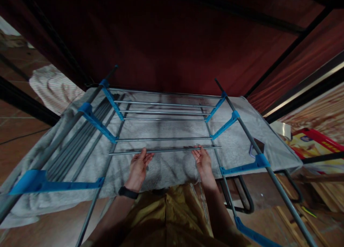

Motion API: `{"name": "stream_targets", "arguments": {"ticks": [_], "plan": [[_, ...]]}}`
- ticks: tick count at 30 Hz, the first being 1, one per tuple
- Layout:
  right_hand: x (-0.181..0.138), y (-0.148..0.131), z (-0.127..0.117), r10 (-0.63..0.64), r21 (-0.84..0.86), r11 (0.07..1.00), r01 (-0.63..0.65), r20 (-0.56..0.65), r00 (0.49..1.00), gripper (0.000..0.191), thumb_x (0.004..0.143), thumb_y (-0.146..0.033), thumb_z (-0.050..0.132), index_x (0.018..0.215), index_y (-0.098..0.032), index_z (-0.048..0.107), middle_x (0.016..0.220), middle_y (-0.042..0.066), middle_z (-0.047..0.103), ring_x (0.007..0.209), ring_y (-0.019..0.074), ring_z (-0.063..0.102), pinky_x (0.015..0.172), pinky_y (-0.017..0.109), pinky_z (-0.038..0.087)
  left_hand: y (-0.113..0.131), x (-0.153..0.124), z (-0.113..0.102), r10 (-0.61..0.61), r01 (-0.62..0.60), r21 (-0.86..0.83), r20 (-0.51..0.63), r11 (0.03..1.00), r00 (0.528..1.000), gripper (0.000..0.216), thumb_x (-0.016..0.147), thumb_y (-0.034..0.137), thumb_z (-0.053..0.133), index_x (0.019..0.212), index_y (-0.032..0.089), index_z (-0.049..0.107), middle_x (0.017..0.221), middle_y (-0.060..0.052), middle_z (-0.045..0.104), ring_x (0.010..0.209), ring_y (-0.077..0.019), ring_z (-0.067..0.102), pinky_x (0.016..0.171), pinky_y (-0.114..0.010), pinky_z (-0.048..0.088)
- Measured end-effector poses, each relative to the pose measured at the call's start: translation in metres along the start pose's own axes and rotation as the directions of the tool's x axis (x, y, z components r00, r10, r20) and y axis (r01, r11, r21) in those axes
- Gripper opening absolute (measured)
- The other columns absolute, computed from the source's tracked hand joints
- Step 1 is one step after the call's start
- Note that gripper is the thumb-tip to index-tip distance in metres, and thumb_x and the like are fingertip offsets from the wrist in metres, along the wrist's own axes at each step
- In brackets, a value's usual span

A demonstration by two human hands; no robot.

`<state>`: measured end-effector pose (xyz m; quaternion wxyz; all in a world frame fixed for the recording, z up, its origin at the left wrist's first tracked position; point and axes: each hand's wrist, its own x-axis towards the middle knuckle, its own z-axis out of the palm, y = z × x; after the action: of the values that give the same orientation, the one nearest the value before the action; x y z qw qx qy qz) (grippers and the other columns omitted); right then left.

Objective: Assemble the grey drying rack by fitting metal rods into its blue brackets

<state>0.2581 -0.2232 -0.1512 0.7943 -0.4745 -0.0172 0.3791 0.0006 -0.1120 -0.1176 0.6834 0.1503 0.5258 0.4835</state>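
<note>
A metal drying rack with blue plastic brackets (99,124) lies on a grey towel (239,139). A loose thin metal rod (165,150) lies crosswise near the rack's front. My left hand (138,168) grips the rod left of its middle, fingers curled under it. My right hand (203,161) grips it farther right, close to a side rail (215,150). A black band sits on my left wrist. Several fixed rods (163,112) run parallel behind the loose one.
A dark red fabric wall (172,43) with black poles rises behind the rack. A crumpled pale cloth (53,87) lies at the far left. A red and yellow box (311,143) sits at the right. A small dark phone-like object (256,146) lies on the towel.
</note>
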Motion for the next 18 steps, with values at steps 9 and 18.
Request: {"name": "stream_targets", "arguments": {"ticks": [9,18], "plan": [[-0.011,0.016,0.006,0.024,-0.055,0.998,-0.021,0.046,0.999,0.016,0.076,-0.029,0.081,0.081,-0.026,0.066,0.083,-0.002,0.077,0.077,0.0162,0.074,0.080,0.032,0.061,-0.019,-0.011,0.001,-0.005,-0.012,0.098,0.172,0.995,0.985,0.035,0.065,0.035,0.091,0.074,0.016,0.064,0.072,-0.007,0.073,0.073,-0.0202,0.074,0.073,-0.030,0.055],[-0.001,0.012,-0.008,-0.015,-0.016,1.000,0.015,-0.001,1.000,0.020,0.070,-0.029,0.087,0.076,-0.026,0.067,0.084,0.001,0.078,0.081,0.0199,0.075,0.082,0.036,0.064,-0.023,-0.015,-0.004,0.026,-0.162,0.364,0.352,0.917,0.935,0.019,0.069,0.035,0.084,0.070,0.019,0.073,0.074,-0.009,0.073,0.069,-0.0204,0.066,0.064,-0.029,0.048]]}}
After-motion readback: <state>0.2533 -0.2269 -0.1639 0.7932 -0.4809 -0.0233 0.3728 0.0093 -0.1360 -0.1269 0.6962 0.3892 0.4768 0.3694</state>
